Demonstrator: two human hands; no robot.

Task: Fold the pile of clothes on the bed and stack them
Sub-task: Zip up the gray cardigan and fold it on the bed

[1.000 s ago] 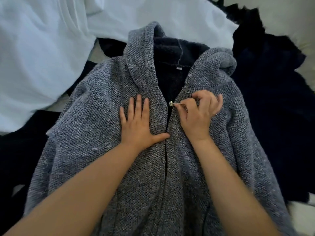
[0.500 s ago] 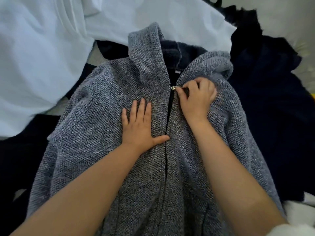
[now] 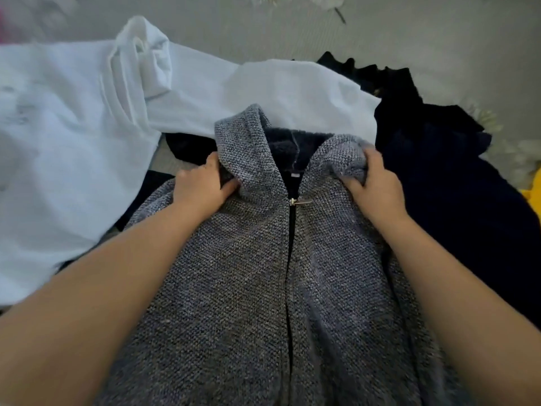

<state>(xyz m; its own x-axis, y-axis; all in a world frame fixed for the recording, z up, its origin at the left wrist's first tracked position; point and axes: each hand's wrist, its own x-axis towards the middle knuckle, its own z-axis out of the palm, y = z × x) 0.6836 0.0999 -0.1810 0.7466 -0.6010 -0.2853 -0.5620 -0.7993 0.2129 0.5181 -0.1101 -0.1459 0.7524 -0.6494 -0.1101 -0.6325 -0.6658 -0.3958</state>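
A grey knitted zip-up hoodie [image 3: 251,288] lies front-up on the bed before me, zipped to the neck, with its metal zip pull [image 3: 297,202] lying free. My left hand [image 3: 202,187] grips the hoodie's left shoulder beside the hood. My right hand [image 3: 373,183] grips the right shoulder, its fingers curled over a bunch of the knit. The dark fleece lining [image 3: 289,148] shows inside the hood.
A white garment [image 3: 73,148] is spread at the left and behind the hoodie. Dark navy clothes [image 3: 456,183] lie at the right and under the hoodie. A yellow item [image 3: 534,194] peeks in at the right edge. The pale floral bedspread [image 3: 292,33] shows beyond.
My right hand has let go of the zip pull and moved out to the right shoulder. My left hand has left the chest and taken hold of the left shoulder. The zip is now closed to the neck.
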